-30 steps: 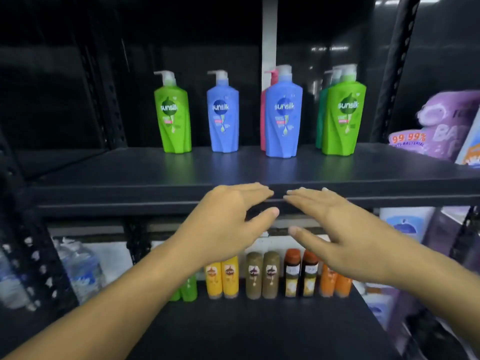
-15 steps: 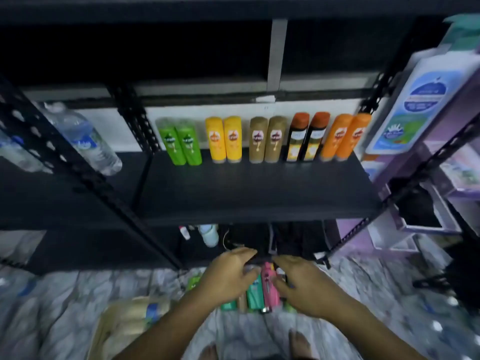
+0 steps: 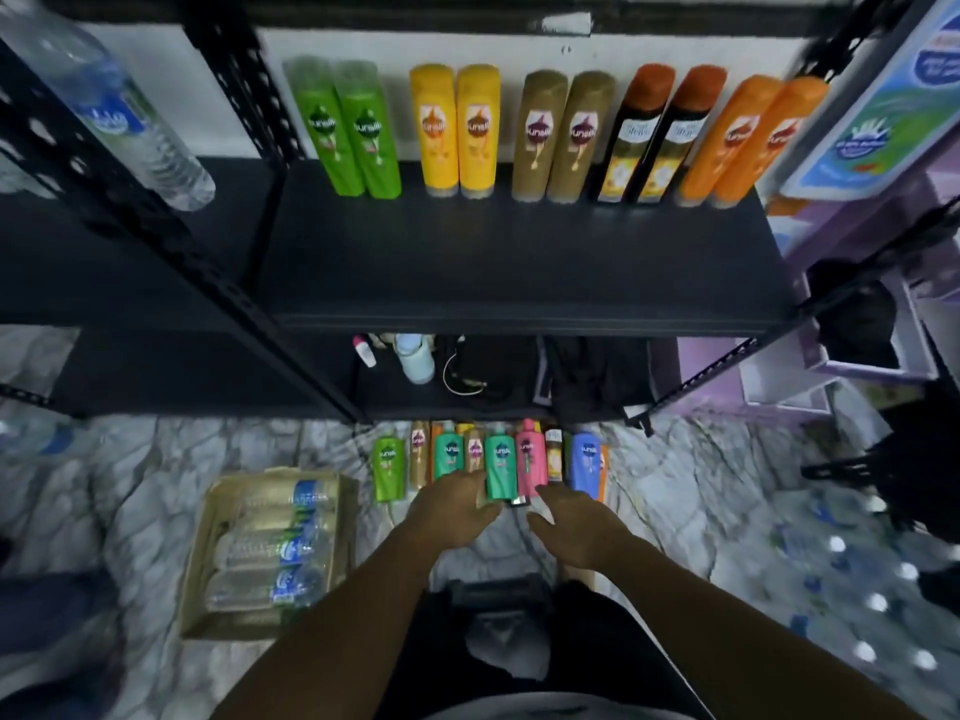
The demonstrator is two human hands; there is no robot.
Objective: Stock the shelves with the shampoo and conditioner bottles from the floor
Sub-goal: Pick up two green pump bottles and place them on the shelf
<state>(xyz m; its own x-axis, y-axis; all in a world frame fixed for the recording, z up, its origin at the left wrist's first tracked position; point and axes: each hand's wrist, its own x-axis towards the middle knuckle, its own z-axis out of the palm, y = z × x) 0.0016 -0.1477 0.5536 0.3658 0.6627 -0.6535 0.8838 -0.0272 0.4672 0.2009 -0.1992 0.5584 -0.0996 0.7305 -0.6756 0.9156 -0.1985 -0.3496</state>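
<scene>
Left grip (image 3: 453,506) and right grip (image 3: 569,522) are both open, fingers loose, holding nothing. Just past their fingertips, a teal bottle (image 3: 500,467) and a pink bottle (image 3: 530,459) stand on the floor (image 3: 701,491). Farther past both grips is the black shelf (image 3: 519,272).

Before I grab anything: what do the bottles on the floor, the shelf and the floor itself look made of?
Floor bottles: glossy coloured plastic, going by their moulded shapes and sheen. Shelf: dark matte metal, probably painted steel; its uprights show punched holes. Floor: pale veined surface, marble-look tile or vinyl; too blurred to tell which.
</scene>
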